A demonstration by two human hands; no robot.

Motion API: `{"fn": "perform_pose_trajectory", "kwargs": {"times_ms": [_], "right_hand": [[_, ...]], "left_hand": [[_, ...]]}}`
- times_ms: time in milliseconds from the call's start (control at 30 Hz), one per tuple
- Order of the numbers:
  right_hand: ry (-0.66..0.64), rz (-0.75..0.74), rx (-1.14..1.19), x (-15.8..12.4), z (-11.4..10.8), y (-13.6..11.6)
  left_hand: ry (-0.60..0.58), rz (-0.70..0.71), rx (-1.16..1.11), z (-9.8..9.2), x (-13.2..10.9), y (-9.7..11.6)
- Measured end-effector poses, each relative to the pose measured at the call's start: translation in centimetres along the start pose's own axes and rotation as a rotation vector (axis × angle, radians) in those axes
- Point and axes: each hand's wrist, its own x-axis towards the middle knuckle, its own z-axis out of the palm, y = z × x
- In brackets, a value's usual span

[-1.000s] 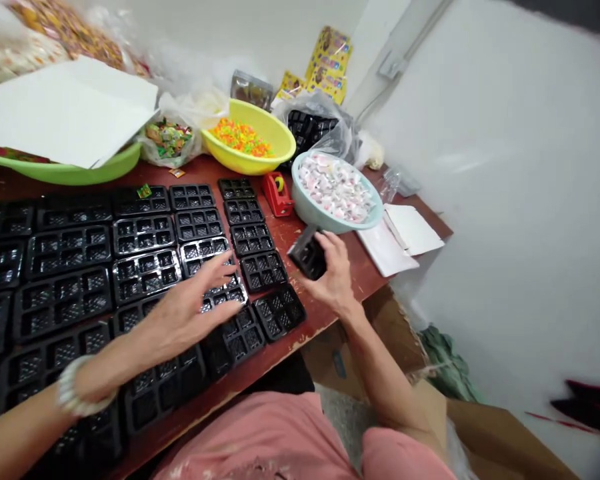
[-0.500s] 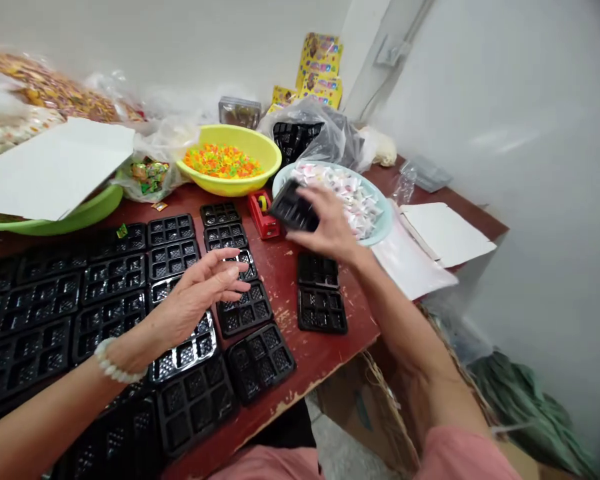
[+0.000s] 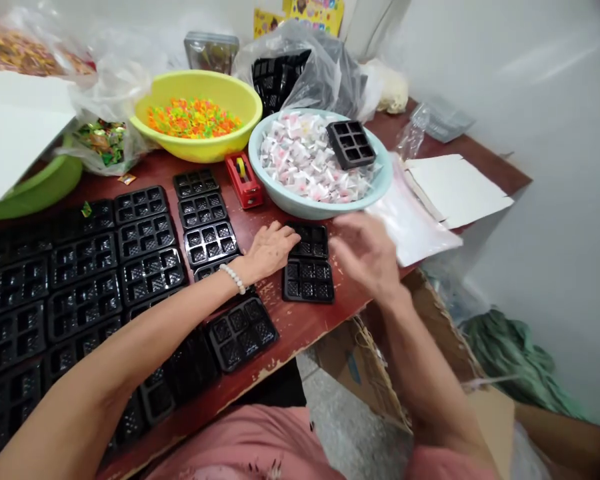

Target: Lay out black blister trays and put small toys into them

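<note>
My left hand (image 3: pixel 273 250), with a white bead bracelet at the wrist, reaches across to a black six-pocket plastic tray (image 3: pixel 313 241). Its fingers are stretched out, with the tips at that tray's left edge. A second black tray (image 3: pixel 309 280) lies just in front of it. Right of this pair hovers my right hand (image 3: pixel 367 253), blurred by motion, its fingers apart and nothing seen in them. Another black tray, seemingly a stack (image 3: pixel 351 143), rests tilted on white-wrapped sweets (image 3: pixel 300 160) inside a light blue basin (image 3: pixel 280 193).
Rows of black trays (image 3: pixel 85 267) cover the table's left side. A red tape dispenser (image 3: pixel 244 180) stands by the yellow basin (image 3: pixel 200 150) of orange and green sweets. Plastic sheets (image 3: pixel 415 227) and white card (image 3: pixel 460 190) lie right. An open carton (image 3: pixel 365 373) stands below the table edge.
My right hand has let go of the black tray stack, now in the blue basin, and moved down toward the table. My left hand has moved right to the tray pair. The view has shifted.
</note>
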Motion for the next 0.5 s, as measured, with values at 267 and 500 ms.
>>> {"fn": "perform_pose_trajectory", "kwargs": {"times_ms": [267,500], "right_hand": [[-0.016,-0.039,-0.004,-10.4,6.2,2.0],[-0.016,-0.107,0.032,-8.4,5.9,2.0]], "left_hand": [[-0.044,0.04,0.143,0.6,-0.1,1.9],[-0.054,-0.022,0.128,0.2,-0.6,2.0]]}}
